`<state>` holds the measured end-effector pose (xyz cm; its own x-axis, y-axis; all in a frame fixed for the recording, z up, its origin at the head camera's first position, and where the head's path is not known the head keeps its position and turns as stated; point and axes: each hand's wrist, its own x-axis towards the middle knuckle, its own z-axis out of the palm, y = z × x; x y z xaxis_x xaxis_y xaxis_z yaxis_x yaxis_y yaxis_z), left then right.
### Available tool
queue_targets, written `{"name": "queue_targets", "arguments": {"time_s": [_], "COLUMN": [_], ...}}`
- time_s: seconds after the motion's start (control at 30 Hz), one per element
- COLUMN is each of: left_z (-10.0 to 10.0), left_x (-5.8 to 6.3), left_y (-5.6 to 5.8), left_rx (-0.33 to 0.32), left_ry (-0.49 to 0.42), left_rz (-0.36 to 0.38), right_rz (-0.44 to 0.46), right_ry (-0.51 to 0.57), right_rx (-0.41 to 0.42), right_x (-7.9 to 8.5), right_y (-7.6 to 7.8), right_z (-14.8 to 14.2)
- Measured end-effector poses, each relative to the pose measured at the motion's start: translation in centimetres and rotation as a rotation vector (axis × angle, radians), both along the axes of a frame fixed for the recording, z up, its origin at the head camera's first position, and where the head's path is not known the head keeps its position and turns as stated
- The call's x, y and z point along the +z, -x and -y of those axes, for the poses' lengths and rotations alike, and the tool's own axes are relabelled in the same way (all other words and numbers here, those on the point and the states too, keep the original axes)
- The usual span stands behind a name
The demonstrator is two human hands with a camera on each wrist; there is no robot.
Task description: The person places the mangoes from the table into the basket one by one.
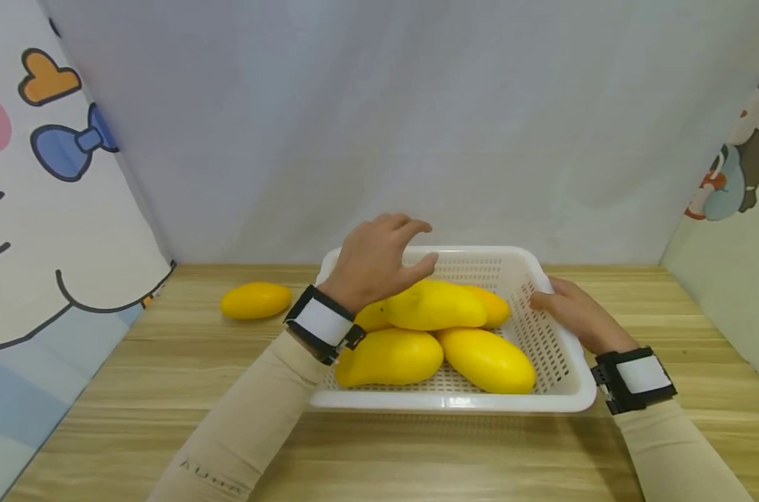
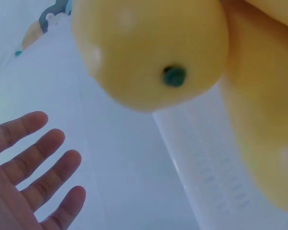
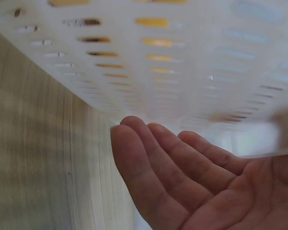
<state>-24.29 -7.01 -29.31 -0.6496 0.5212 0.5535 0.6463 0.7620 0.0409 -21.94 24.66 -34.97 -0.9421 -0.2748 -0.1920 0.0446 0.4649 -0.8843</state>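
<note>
Several yellow mangoes [image 1: 388, 357] lie in a white perforated plastic basket [image 1: 454, 402] on the table. Over the basket's back left part hovers my left hand [image 1: 376, 261], its fingers spread and holding nothing. Close below it is the topmost mango [image 1: 438, 305], lying across others. In the left wrist view, a mango [image 2: 149, 48] shows its green stem end, apart from the outstretched fingers [image 2: 50, 182]. My right hand [image 1: 583, 314] grips the basket's right side, thumb over the rim. The right wrist view shows its fingers [image 3: 168, 167] against the outside of the perforated wall.
One more mango [image 1: 256, 300] lies on the wooden table [image 1: 479, 453], left of the basket. A pale cloth backdrop [image 1: 417, 125] rises right behind the basket. Cartoon-printed panels stand at the left [image 1: 34, 230] and right [image 1: 724, 279].
</note>
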Motion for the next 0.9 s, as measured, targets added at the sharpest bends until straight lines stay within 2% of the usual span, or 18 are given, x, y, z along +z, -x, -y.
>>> {"name": "queue_targets", "arguments": {"time_s": [0.47, 0.6, 0.9], "left_z": [2.9, 3.1, 4.4], "left_x": [2.2, 2.7, 3.0], "left_y": [-1.0, -1.2, -1.6], "left_rx": [0.008, 0.000, 0.017], "left_ry": [-0.209, -0.224, -0.255], "left_rz": [-0.119, -0.143, -0.132], "right_rz": [-0.006, -0.007, 0.002], "right_ry": [0.000, -0.009, 0.005], "right_rx": [0.011, 0.001, 0.000], "right_x": [0.2, 0.1, -0.2], "right_y": [0.0, 0.1, 0.1], "right_z": [0.0, 0.0, -0.1]}}
